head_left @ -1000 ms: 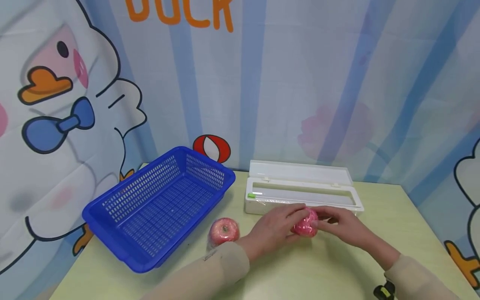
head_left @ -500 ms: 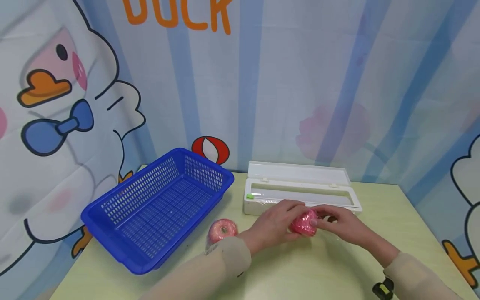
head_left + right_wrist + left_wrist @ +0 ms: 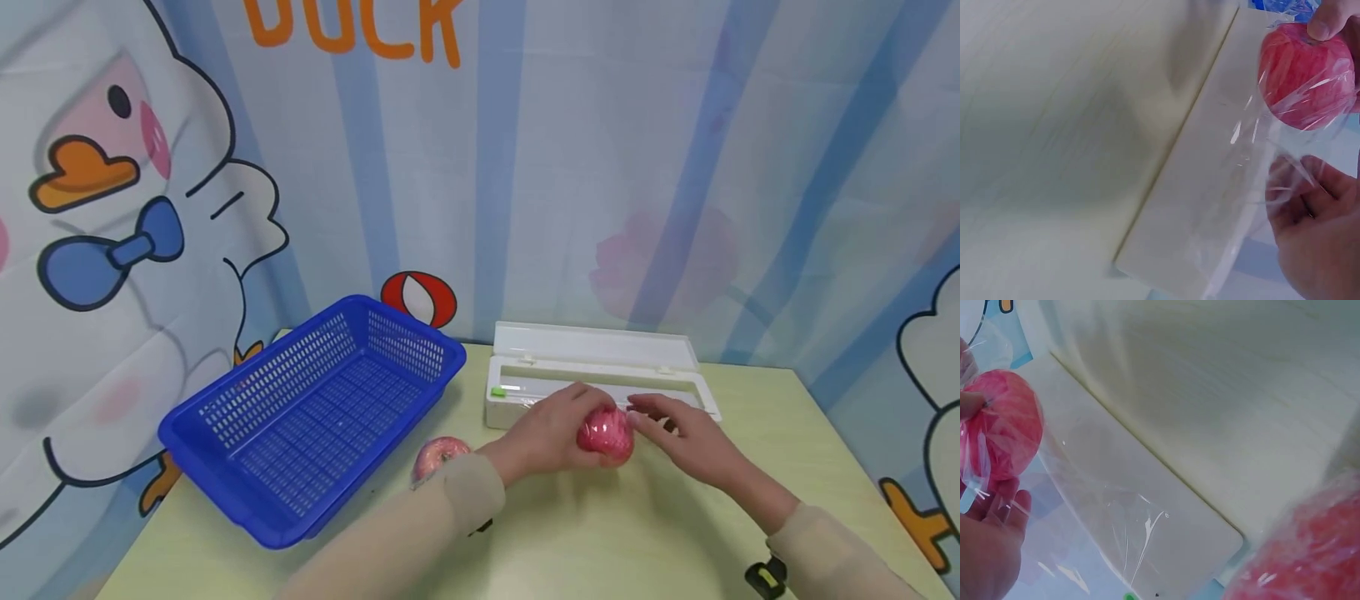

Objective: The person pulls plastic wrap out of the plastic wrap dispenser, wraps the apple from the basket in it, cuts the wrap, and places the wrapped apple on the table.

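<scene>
Fingers of your left hand (image 3: pixel 553 429) clamped on apple (image 3: pixel 611 437), 6 o'clock of box (image 3: pixel 510 414). Right hand (image 3: pixel 690 437) at apple's 3 o'clock; film (image 3: pixel 1285 147) pinch: can't tell. Steady apple, draw film snug.

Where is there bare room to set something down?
Bare table shows between the left sleeve and right sleeve, and far right, beyond the white box and right hand. It's crowded before the box, where the left hand holds an apple, and between the blue basket and left sleeve, where another apple sits.
</scene>
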Tool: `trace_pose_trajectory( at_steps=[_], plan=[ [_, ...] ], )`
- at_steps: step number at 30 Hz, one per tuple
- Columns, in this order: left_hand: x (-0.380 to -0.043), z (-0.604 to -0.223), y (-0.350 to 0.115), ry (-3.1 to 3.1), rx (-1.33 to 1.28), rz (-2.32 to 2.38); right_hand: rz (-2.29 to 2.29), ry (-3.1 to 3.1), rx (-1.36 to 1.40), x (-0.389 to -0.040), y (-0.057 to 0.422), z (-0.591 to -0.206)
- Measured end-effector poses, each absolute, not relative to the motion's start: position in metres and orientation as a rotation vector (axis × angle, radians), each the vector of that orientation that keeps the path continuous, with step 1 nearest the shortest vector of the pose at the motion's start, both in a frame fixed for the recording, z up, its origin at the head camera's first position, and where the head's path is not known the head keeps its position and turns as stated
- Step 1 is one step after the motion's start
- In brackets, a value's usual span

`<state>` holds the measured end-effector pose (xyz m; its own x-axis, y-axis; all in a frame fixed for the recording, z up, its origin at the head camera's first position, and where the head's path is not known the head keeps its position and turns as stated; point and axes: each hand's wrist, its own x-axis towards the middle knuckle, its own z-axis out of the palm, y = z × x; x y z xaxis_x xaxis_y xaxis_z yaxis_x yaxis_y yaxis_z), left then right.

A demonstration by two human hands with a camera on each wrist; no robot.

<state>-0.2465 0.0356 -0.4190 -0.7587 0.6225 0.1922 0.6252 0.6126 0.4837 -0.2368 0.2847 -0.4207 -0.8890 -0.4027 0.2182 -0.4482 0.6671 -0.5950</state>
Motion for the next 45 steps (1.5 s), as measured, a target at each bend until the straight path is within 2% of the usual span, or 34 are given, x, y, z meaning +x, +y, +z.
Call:
trace_pose_trajectory(
  at_steps=[6, 13, 32, 45],
  plan=[
    [-0.253, -0.411, 0.037, -2.862, -1.081, -0.900, 0.740, -2.594, 0.852, -0.222, 0.285, -0.416],
    [-0.266, -0.401, 0.037, -2.895, -1.087, -1.025, 0.549, -2.489, 0.948, -0.215, 0.279, -0.433],
    [-0.282, -0.387, 0.038, -2.980, -0.986, -1.328, 0.476, -2.339, 0.913, -0.239, 0.261, -0.457],
    [-0.285, -0.381, 0.037, -3.058, -0.994, -1.197, 0.603, -2.384, 0.918, -0.247, 0.260, -0.455]
  ],
)
